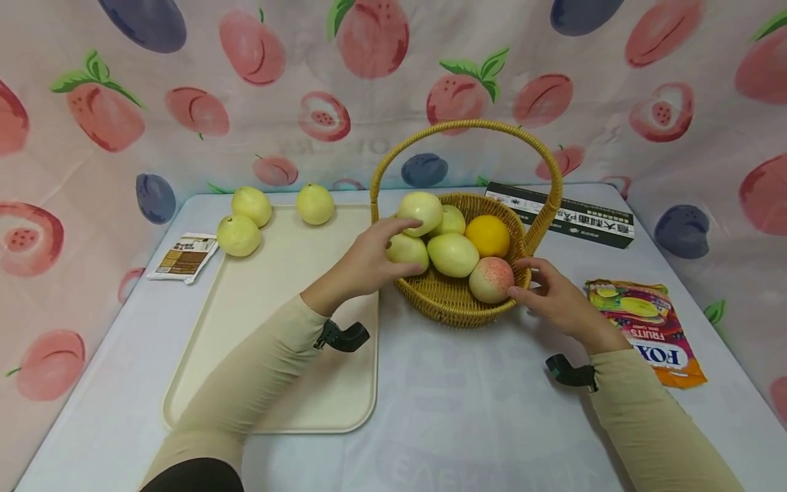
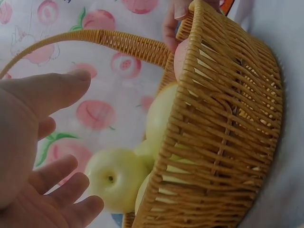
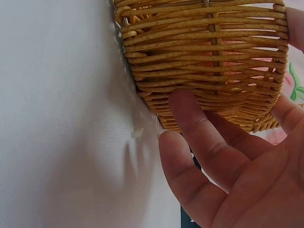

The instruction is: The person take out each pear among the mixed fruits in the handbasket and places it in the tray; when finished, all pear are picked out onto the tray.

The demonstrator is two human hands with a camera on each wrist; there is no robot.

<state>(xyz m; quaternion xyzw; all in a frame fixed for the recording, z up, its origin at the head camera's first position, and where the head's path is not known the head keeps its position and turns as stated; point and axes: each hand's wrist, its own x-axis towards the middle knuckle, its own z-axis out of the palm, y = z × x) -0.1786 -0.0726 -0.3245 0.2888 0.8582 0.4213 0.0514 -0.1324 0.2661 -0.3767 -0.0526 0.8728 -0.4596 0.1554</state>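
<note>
The right hand (image 1: 558,302) gripped the golden wicker basket (image 1: 439,307) near the far edge of the worktop (image 1: 461,389); the left hand (image 1: 365,260), fingers spread, hovered beside its topmost round, pale-green fruit (image 1: 424,206). Steadying the basket seemed wise.

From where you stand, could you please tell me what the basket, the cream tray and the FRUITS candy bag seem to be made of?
The basket looks like slightly glossy wicker or an imitation, judging by its interlaced strands. The tray is probably satin plastic, given its smooth, even surface. The candy bag may be fairly glossy film, given its thin, printed sides.
</note>
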